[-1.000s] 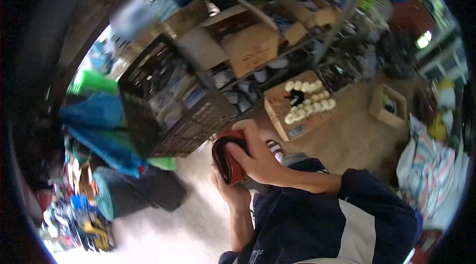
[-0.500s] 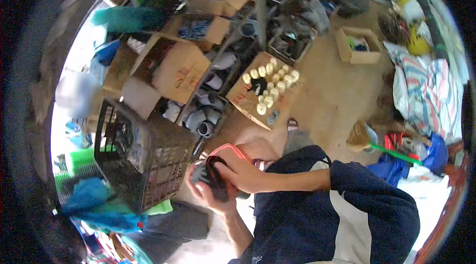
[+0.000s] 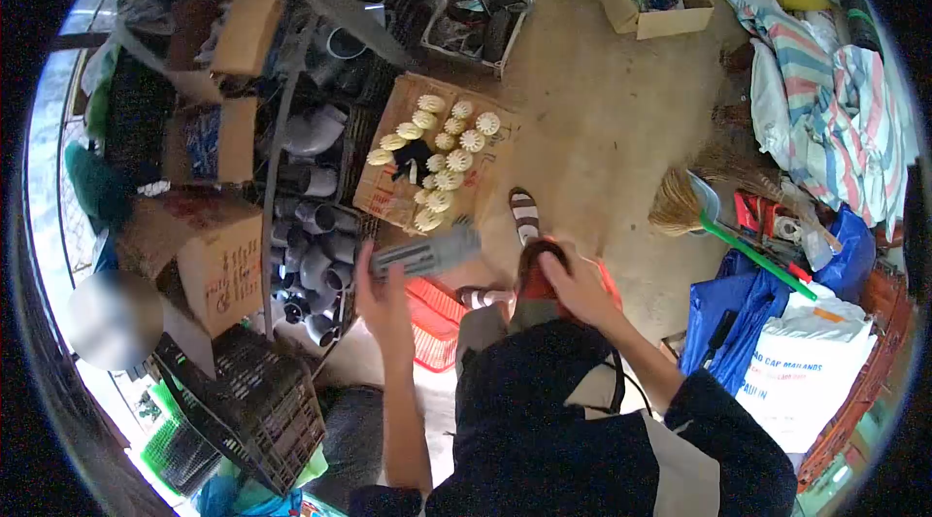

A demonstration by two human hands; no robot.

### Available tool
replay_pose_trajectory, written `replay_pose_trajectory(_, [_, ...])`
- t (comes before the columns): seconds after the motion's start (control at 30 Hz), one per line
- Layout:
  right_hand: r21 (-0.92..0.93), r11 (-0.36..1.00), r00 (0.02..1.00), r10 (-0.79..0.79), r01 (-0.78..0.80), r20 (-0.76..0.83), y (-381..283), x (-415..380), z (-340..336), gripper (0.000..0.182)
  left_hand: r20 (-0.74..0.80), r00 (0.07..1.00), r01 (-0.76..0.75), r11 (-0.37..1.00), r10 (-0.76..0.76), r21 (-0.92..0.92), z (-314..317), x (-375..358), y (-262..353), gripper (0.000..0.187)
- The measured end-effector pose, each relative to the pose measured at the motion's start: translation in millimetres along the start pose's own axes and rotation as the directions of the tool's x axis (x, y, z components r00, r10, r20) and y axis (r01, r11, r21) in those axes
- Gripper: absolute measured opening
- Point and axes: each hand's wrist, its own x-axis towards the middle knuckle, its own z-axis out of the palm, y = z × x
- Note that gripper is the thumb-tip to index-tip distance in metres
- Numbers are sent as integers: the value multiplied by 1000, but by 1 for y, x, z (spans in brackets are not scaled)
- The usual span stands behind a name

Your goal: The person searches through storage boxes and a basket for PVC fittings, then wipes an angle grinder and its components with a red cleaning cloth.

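Note:
My left hand point(image 3: 385, 308) grips a grey elongated piece with dark lines along it point(image 3: 432, 253), smeared by motion, and holds it out to the right. In my right hand point(image 3: 580, 286) is a dark, rounded thing with a curved rim point(image 3: 540, 261), gripped with the thumb on top. Its kind cannot be made out. Beneath and between the hands is a red plastic basket point(image 3: 434, 328), partly hidden. Just beyond them a flattened cardboard sheet point(image 3: 374, 201) carries rows of cream ridged round pieces point(image 3: 458, 160) and a black item point(image 3: 412, 156).
Grey pipe fittings point(image 3: 316, 250) fill crates on the left, beside cardboard boxes point(image 3: 228, 265) and a black crate point(image 3: 257, 405). An open box point(image 3: 650, 22) stands at the back. To the right are a broom point(image 3: 677, 203), striped sacks point(image 3: 825, 109) and a white sack point(image 3: 798, 376).
My hands, together around a dark object before, are now apart. The left holds the grey piece out; the right has moved right with the dark thing. The view has turned and tilted.

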Motion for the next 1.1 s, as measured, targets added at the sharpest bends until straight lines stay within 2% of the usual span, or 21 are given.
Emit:
replay_pose_trajectory(0.07, [74, 991, 994, 108, -109, 22, 54, 18, -35, 49, 119, 991, -89, 972, 64, 217, 38, 24, -56, 49])
replay_pose_trajectory(0.13, [141, 979, 980, 164, -149, -109, 111, 21, -54, 49, 154, 988, -37, 952, -11, 305, 84, 41, -72, 47])
replay_pose_trajectory(0.2, [81, 930, 924, 366, -358, -111, 136, 15, -78, 51, 236, 971, -150, 885, 47, 441, 120, 62, -128, 46])
replay_pose_trajectory(0.23, [96, 923, 913, 382, -372, -141, 148, 11, -84, 51, 279, 958, -205, 841, 68, 500, 135, 69, -161, 46])
replay_pose_trajectory(0.3, [119, 909, 889, 415, -399, -192, 171, 2, -94, 52, 283, 959, -153, 820, -12, 552, 161, 79, -221, 45])
replay_pose_trajectory(0.43, [34, 845, 814, 524, -533, -251, 199, -6, -109, 54, 281, 956, -90, 826, -85, 556, 186, 84, -279, 45])
replay_pose_trajectory(0.5, [28, 822, 784, 553, -569, -282, 196, -8, -115, 55, 274, 959, -145, 710, -69, 689, 193, 89, -300, 44])
replay_pose_trajectory(0.53, [17, 843, 812, 524, -538, -257, 212, -6, -117, 56, 270, 961, -170, 645, -59, 745, 198, 92, -306, 44])
replay_pose_trajectory(0.57, [29, 835, 814, 542, -549, -210, 225, -12, -122, 58, 269, 960, -160, 648, -73, 744, 201, 94, -312, 45])
replay_pose_trajectory(0.63, [-88, 805, 798, 557, -587, -229, 245, -12, -125, 61, 271, 957, -140, 653, -102, 744, 205, 97, -317, 45])
replay_pose_trajectory(0.73, [-10, 823, 811, 557, -568, -180, 236, -3, -130, 64, 265, 957, -127, 650, -118, 749, 206, 98, -315, 46])
replay_pose_trajectory(0.87, [-12, 833, 815, 539, -554, -212, 270, 0, -132, 53, 222, 951, -61, 573, -215, 817, 211, 105, -315, 46])
replay_pose_trajectory(0.93, [11, 828, 813, 552, -560, -184, 259, 5, -135, 53, 225, 950, -55, 590, -218, 805, 210, 105, -320, 46])
replay_pose_trajectory(1.1, [-82, 802, 800, 571, -591, -183, 223, 15, -140, 54, 179, 958, -6, 607, -226, 795, 207, 103, -319, 47])
